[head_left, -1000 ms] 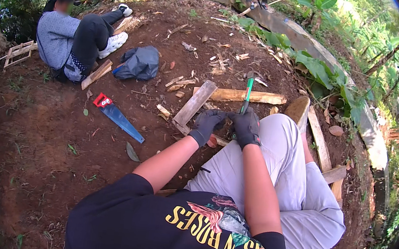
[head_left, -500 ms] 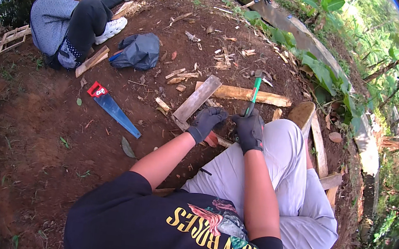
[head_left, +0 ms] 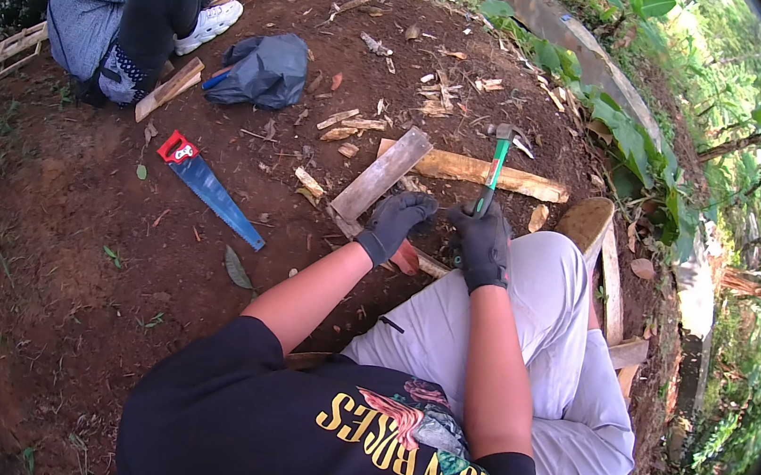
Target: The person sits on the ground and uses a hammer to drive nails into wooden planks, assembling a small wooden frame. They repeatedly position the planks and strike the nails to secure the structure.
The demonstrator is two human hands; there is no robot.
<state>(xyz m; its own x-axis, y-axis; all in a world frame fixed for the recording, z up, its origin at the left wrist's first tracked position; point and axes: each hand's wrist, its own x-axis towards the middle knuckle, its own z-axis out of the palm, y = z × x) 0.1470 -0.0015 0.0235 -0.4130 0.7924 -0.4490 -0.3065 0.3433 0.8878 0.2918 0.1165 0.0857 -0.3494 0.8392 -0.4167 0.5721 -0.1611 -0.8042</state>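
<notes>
My right hand (head_left: 482, 242), in a dark grey glove, grips a hammer (head_left: 497, 168) by its green and black handle, the metal head pointing away from me. Close to its left, my gloved left hand (head_left: 395, 223) has its fingers curled together; whatever they may pinch is too small to make out. A weathered wooden plank (head_left: 382, 174) lies just beyond the left hand, one end near its knuckles. Behind the hammer rests a longer, rough-edged, pale board (head_left: 474, 174). Beneath my left wrist a reddish piece (head_left: 406, 258) shows on the soil.
A handsaw (head_left: 213, 195) with a red handle lies on the soil at left, below a dark plastic bag (head_left: 263, 71). Another person (head_left: 109, 14) sits at the far left beside a wood block (head_left: 170, 90). Wood strips (head_left: 611, 285) lie by my right leg; a concrete edge curves behind.
The view has tilted slightly, so the saw and the other person sit a bit higher and further left. The hammer's head has turned a little; both hands stay nearly in place.
</notes>
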